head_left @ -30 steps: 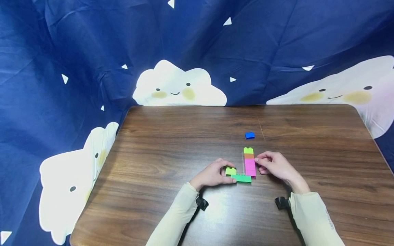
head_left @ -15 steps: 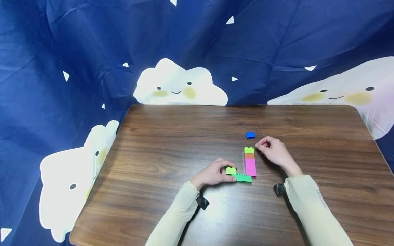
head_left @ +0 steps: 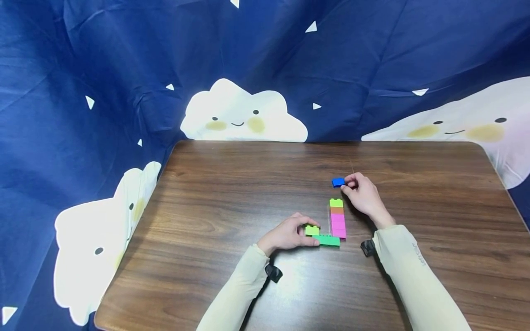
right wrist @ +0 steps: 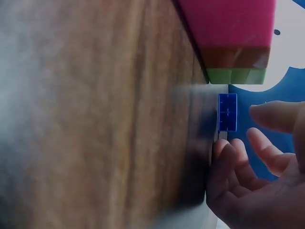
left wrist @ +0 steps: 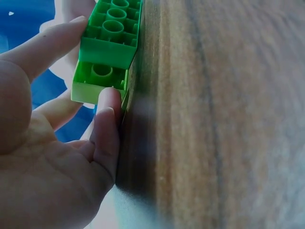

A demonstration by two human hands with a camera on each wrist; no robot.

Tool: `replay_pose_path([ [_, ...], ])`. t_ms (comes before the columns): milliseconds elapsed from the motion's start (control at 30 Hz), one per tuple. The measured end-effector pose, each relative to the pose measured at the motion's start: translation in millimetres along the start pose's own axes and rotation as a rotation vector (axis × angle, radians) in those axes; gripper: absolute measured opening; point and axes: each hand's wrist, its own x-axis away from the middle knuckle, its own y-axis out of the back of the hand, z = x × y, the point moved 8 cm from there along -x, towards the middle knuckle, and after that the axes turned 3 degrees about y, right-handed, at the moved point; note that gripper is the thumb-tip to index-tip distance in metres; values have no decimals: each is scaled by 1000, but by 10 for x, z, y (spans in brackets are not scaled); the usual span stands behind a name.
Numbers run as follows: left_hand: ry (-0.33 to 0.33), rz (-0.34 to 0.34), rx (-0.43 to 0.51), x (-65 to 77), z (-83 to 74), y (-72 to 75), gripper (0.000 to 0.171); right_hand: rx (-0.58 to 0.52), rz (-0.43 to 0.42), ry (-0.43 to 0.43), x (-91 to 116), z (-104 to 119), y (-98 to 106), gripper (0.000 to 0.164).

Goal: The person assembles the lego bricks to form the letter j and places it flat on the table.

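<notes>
My left hand (head_left: 285,234) holds a green toy building brick (head_left: 329,241) joined to a smaller lime brick (head_left: 312,230). In the left wrist view, the hollow undersides of the green brick (left wrist: 107,53) and the lime brick (left wrist: 85,91) face the camera. Beside them stands a row of joined bricks: pink (head_left: 338,223), orange (head_left: 337,210) and lime (head_left: 336,202) at the far end. My right hand (head_left: 364,195) reaches to a small blue brick (head_left: 337,182), fingertips right at its right side. In the right wrist view, thumb and fingers are spread apart near the blue brick (right wrist: 228,112).
A brown wood-grain table (head_left: 232,184) bears all the bricks. Behind it hangs a dark blue cloth (head_left: 331,59) with white cloud faces. Black camera straps sit at both wrists.
My right hand has moved away from the pink bricks, forward along the row to the blue brick. My left hand stays in place on the green and lime bricks.
</notes>
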Motion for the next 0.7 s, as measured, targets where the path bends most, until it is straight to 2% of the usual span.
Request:
replay_pose_path([
  [233, 19, 7, 9, 5, -10, -3, 44, -2, 32, 43, -52, 37, 10, 36],
  [433, 17, 7, 3, 2, -4, -4, 44, 29, 74, 14, -86, 59, 3, 35],
  [700, 15, 8, 4, -3, -5, -2, 44, 55, 80, -9, -122, 55, -34, 34],
])
